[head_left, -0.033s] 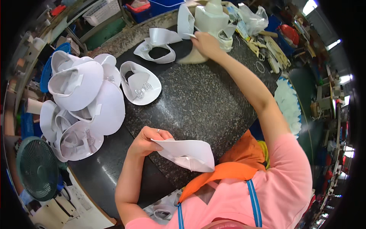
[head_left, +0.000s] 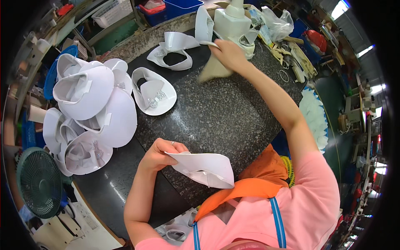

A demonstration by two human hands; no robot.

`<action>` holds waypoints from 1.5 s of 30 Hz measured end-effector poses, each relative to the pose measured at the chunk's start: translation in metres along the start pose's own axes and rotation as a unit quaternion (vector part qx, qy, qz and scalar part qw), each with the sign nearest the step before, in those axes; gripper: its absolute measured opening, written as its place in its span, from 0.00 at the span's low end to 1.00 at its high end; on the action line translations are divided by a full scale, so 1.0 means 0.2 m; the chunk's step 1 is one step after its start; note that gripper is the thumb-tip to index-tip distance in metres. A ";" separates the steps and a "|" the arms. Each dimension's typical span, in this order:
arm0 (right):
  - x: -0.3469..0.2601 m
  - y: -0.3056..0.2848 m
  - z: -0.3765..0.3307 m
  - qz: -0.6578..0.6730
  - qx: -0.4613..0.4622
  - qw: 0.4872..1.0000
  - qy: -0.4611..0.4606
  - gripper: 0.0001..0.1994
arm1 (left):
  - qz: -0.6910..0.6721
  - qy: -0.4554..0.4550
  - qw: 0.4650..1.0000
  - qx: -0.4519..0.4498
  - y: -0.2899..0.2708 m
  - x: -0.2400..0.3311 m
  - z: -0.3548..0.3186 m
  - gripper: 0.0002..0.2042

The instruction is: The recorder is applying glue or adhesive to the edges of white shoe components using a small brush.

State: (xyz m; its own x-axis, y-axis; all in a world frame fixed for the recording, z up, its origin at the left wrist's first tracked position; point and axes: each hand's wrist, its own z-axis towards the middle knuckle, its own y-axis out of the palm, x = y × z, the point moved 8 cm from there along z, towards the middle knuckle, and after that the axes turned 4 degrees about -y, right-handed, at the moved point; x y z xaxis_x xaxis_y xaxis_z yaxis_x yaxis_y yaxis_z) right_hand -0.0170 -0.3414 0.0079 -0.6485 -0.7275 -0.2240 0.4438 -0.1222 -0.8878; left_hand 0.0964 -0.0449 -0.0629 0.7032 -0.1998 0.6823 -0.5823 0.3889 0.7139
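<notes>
My left hand is closed on the edge of a white sun visor, which tilts above the near side of the dark speckled worktop and reaches my orange apron. At the far side, my right hand is closed on a beige cloth that hangs below it. A slim white piece sticks out to the left of these fingers; its kind is unclear. Just beyond stands a whitish pump bottle. A white visor with a sparkly bow lies left of centre, and another white visor lies behind it.
A heap of white visors covers the left side, with a green fan near it. An upright white piece stands by the bottle. Plastic bags and scraps clutter the far right corner.
My right hand has shifted slightly right and nearer, and the cloth below it has swung into a hanging fold. My left hand and its visor have barely moved.
</notes>
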 end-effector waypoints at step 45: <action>0.26 -0.01 -0.30 -0.006 -0.006 0.999 0.052 0.18 | 0.042 0.006 0.999 0.030 -0.03 0.04 0.01 0.07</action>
State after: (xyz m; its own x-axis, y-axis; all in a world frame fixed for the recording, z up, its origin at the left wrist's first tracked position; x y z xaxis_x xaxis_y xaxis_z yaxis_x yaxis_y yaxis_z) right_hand -0.0884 -0.3393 -0.0261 -0.7150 -0.6517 -0.2530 0.4282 -0.1221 -0.8954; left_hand 0.1046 -0.0502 -0.0612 0.6550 -0.1584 0.7388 -0.6628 0.3491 0.6624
